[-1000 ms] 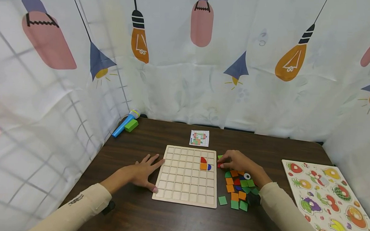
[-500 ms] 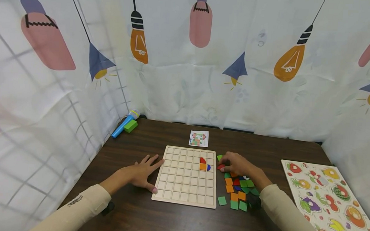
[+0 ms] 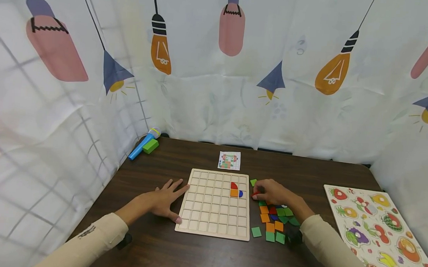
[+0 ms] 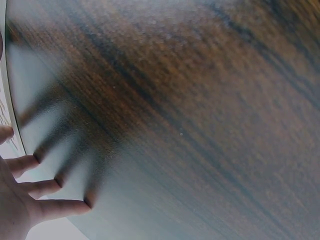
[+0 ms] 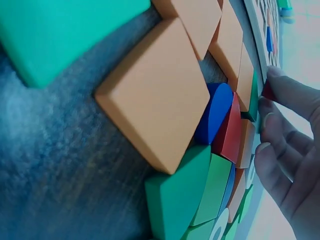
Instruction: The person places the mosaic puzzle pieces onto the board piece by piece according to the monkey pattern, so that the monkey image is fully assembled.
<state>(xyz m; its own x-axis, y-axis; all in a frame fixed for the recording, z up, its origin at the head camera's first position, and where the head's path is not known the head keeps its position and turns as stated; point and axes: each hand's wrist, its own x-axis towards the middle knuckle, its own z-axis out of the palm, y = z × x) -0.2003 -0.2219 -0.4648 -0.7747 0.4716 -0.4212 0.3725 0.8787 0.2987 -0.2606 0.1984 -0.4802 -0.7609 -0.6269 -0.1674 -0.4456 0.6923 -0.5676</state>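
Observation:
My left hand (image 3: 164, 201) lies with fingers spread at the left side of a wooden grid board (image 3: 203, 218). Its thumb touches the lower left corner and a fingertip meets the left edge; in the left wrist view other fingertips rest on the table. Just right of the board, my right hand (image 3: 273, 192) pinches a small red piece (image 5: 268, 91) between thumb and finger, mostly hidden by them. On the board sit a red quarter-round piece (image 3: 234, 185), an orange square (image 3: 234, 193) and a blue half-round piece (image 3: 241, 194).
Loose orange, green, red and blue pieces (image 3: 270, 227) lie right of the board. A small pattern card (image 3: 229, 160) is behind it. A blue toy microphone (image 3: 141, 145) and green block (image 3: 150, 146) sit back left; a fruit puzzle board (image 3: 382, 228) is at right.
My right hand has shifted slightly toward the near side, still beside the board, and the red piece shows between its fingertips. The left hand stays in place.

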